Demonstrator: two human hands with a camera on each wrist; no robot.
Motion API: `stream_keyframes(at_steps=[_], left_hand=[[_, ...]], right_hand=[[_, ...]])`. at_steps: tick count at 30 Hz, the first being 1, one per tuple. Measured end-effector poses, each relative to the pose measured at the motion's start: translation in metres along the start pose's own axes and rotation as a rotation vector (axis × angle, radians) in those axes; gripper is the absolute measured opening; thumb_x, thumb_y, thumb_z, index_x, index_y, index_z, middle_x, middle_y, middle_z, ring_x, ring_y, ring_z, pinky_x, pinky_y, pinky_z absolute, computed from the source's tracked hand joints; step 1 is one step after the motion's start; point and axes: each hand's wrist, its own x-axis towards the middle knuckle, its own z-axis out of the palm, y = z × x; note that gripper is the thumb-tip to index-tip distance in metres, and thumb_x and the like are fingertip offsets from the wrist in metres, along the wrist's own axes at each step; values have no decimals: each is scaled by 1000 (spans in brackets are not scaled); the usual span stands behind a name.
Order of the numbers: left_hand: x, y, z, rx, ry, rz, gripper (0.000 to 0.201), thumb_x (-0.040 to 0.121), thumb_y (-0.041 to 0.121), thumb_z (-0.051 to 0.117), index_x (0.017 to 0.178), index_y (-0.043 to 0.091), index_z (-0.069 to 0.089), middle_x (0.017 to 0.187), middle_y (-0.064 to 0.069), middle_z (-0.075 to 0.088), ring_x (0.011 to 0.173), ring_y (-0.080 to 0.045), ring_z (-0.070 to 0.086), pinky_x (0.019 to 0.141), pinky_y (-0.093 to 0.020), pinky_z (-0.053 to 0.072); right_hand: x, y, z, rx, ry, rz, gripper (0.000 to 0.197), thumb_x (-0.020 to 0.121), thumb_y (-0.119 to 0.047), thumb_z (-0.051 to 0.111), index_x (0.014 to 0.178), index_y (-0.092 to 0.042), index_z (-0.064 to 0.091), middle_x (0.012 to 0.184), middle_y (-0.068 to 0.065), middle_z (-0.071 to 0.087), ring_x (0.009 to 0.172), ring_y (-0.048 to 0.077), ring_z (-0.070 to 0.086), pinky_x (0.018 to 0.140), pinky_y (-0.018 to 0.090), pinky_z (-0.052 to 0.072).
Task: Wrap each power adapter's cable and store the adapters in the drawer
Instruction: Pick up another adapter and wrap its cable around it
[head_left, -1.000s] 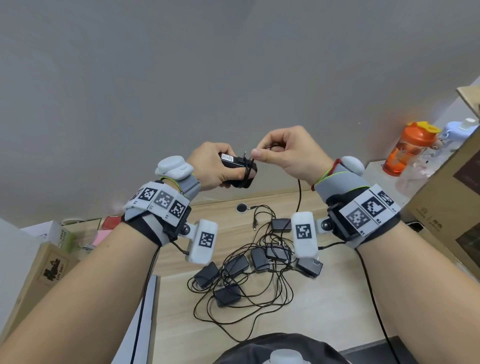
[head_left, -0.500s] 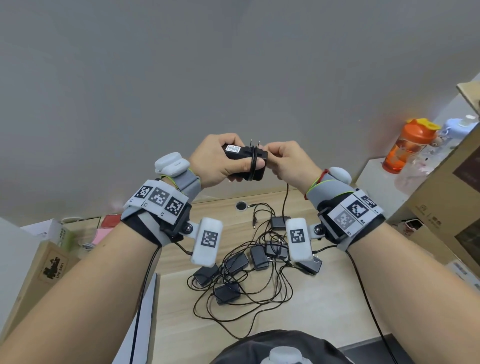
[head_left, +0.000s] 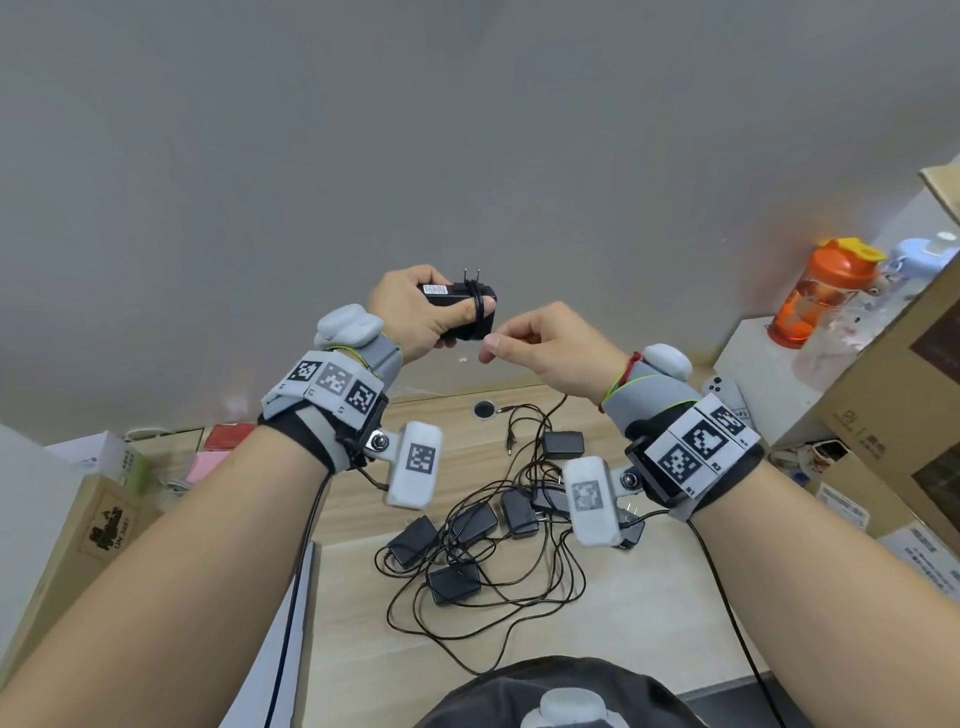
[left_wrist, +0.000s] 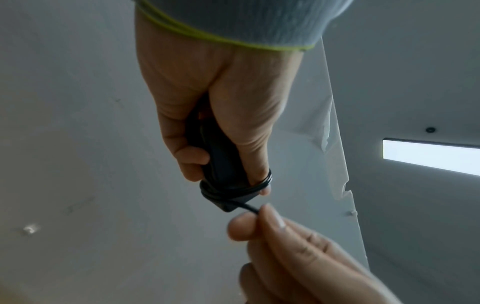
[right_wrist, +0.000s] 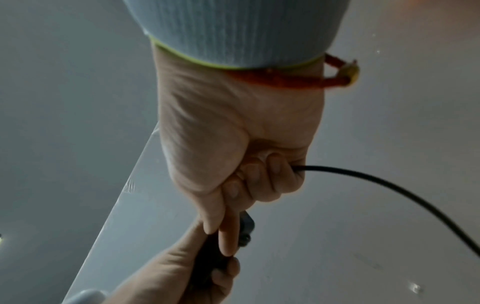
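Observation:
My left hand (head_left: 421, 312) grips a black power adapter (head_left: 462, 309) held up in front of the grey wall, prongs pointing up. Several turns of its thin black cable (left_wrist: 235, 190) ring the adapter body and pass over my left thumb (left_wrist: 259, 170). My right hand (head_left: 540, 340), just right of the adapter, pinches the cable (right_wrist: 363, 176) between thumb and forefinger; the slack runs through its curled fingers and hangs down toward the desk. Several more black adapters (head_left: 457, 579) lie in a tangle of cables on the wooden desk (head_left: 623, 649) below. No drawer shows.
An orange bottle (head_left: 826, 291) stands on a white ledge at the right, with cardboard boxes (head_left: 893, 405) in front of it. More boxes (head_left: 98, 525) and a pink item sit at the left desk edge. A round cable hole (head_left: 484, 409) is at the desk's back.
Both hands rose slightly. My right hand, which was at the adapter's top passing cable round it, has come down and to the right, drawing the cable away.

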Motion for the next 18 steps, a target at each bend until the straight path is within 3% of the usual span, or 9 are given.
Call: stream_keyframes(at_steps=[3, 7, 9, 11, 13, 18], left_hand=[[-1, -6, -1, 102, -10, 9, 46, 58, 42, 92, 68, 17, 55, 67, -11, 70, 54, -27, 64, 57, -38, 53], [-5, -5, -1, 292, -24, 58, 37, 62, 37, 89, 76, 16, 62, 70, -5, 72, 58, -22, 68, 54, -28, 55], [-8, -3, -1, 347, -48, 79, 37, 63, 38, 88, 75, 17, 62, 65, 1, 69, 50, -13, 62, 48, -20, 48], [-11, 0, -1, 381, -78, 90, 35, 64, 37, 87, 74, 17, 61, 62, 3, 67, 47, -11, 58, 48, -20, 46], [-13, 3, 0, 403, -123, 102, 33, 63, 34, 86, 74, 17, 60, 61, 3, 66, 47, -12, 58, 50, -22, 46], [-18, 12, 4, 353, -247, 136, 41, 62, 38, 89, 75, 14, 59, 58, 3, 66, 47, -12, 56, 51, -25, 46]], right_hand=[[-1, -6, -4, -3, -5, -46, 23, 96, -29, 62, 86, -15, 77, 45, -13, 39, 44, 4, 34, 46, 13, 25], [5, -6, -12, 18, 48, -88, 22, 93, -29, 65, 80, -16, 77, 58, -2, 46, 51, 5, 32, 53, 21, 27], [8, -8, -17, 36, 82, -103, 21, 91, -30, 67, 79, -15, 76, 62, 3, 61, 58, 3, 44, 60, 24, 37], [12, -8, -23, 56, 125, -104, 19, 89, -31, 69, 78, -17, 75, 74, 8, 70, 68, 6, 55, 72, 32, 47], [16, -5, -29, 95, 168, -99, 13, 88, -28, 71, 77, -20, 73, 77, 2, 72, 73, 7, 60, 79, 32, 50], [21, 4, -34, 118, 211, -103, 13, 88, -25, 72, 76, -21, 70, 76, -1, 69, 72, 8, 59, 78, 29, 50]])
